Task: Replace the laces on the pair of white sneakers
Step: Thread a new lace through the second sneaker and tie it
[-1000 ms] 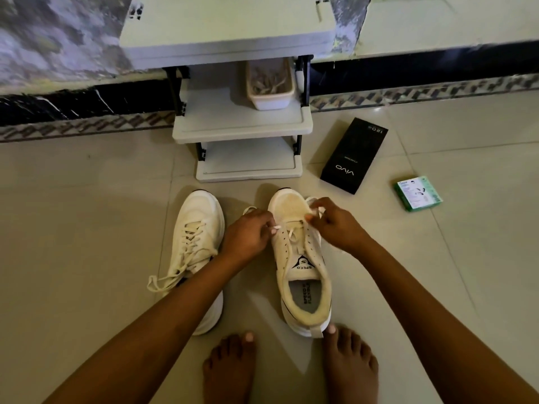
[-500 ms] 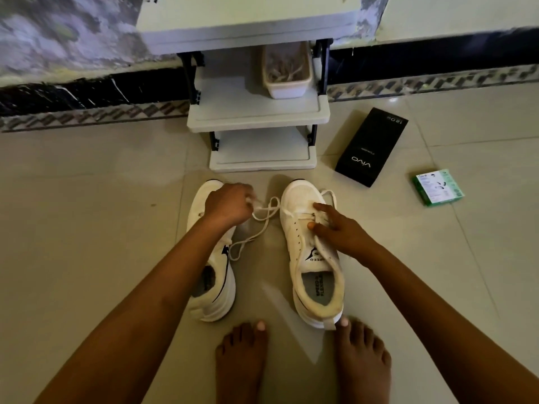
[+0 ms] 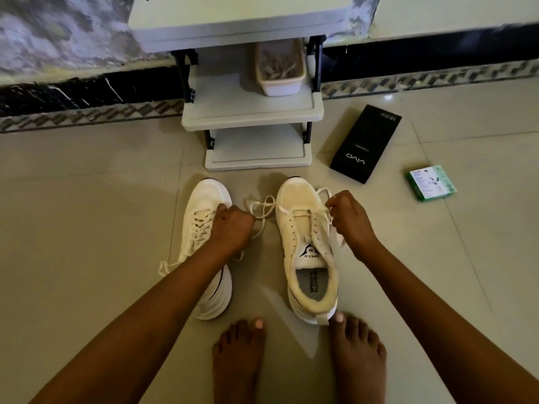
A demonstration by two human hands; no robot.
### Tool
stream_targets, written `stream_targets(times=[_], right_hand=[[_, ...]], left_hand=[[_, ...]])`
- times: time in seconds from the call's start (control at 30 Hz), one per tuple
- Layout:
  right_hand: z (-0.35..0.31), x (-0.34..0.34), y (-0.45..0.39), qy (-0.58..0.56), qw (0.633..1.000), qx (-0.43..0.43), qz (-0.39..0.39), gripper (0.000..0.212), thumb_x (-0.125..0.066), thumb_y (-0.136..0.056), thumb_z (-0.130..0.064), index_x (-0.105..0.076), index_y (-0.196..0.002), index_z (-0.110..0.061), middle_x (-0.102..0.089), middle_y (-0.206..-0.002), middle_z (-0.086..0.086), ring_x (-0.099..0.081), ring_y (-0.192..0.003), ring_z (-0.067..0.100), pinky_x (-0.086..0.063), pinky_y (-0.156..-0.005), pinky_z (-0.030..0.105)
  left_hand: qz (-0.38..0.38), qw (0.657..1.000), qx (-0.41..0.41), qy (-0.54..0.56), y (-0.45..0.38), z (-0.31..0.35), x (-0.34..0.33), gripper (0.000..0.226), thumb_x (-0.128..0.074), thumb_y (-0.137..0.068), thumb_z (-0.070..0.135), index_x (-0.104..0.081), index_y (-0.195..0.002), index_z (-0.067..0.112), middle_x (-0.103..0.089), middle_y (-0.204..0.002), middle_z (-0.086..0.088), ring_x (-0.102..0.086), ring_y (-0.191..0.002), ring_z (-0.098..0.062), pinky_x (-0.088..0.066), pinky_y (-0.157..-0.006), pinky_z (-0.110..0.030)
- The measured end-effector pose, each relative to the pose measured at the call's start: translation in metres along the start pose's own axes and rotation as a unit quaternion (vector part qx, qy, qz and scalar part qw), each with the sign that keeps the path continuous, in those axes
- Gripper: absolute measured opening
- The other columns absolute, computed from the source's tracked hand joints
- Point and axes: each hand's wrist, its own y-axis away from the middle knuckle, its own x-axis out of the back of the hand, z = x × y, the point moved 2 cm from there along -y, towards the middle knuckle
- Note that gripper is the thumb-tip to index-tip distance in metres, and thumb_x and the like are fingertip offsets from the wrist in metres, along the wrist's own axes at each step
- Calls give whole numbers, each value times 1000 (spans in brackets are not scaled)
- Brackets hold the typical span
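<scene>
2 white sneakers [image 3: 306,246], 1 lace [image 3: 262,207] gripped by left hand [image 3: 233,225] and right hand [image 3: 348,218] fingers

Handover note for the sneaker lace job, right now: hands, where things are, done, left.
Left hand: grips the lace between the two shoes.
Right hand: pinches the same lace at the right sneaker's outer side.
Right sneaker: on the floor, lace through only the front eyelets, the rest unthreaded.
Left sneaker: beside it, fully laced, ends loose.
Done: right sneaker mostly unlaced.
Left: cannot tell old lace from new; finish the right sneaker, then do the left.
</scene>
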Motion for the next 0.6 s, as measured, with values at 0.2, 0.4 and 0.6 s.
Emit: stream_targets(times=[0.2, 0.4, 0.6], right_hand=[[-51, 20, 4, -32, 997, 73, 16, 27, -37, -100, -16, -55, -81, -18, -51, -75, -3, -47, -67, 8, -40, -61, 19], [-152, 44, 22, -91, 981, 170, 9, 20, -46, -97, -8, -55, -82, -16, -67, -80, 6, -65, -70, 6, -51, -74, 22], [-294, 77, 65, -119, 954, 275, 13, 12, -42, -96, 5, -49, -90, -3, -63, -80, 12, -63, -54, 4, -54, -61, 19]], left_hand=[[111, 823, 39, 556, 7, -28, 67, 20, -58, -88, 4, -54, -75, 17, -68, -84, -8, -67, -76, -17, -49, -72, -28], [209, 713, -26, 669, 39, -32, 187, 17, -56, -89, -5, -59, -79, 8, -65, -85, -11, -65, -61, -2, -54, -66, -18], [340, 708, -69, 616, 101, -49, 329, 11, -60, -90, 5, -68, -97, 1, -65, -86, -6, -57, -67, -4, -40, -50, -3]])
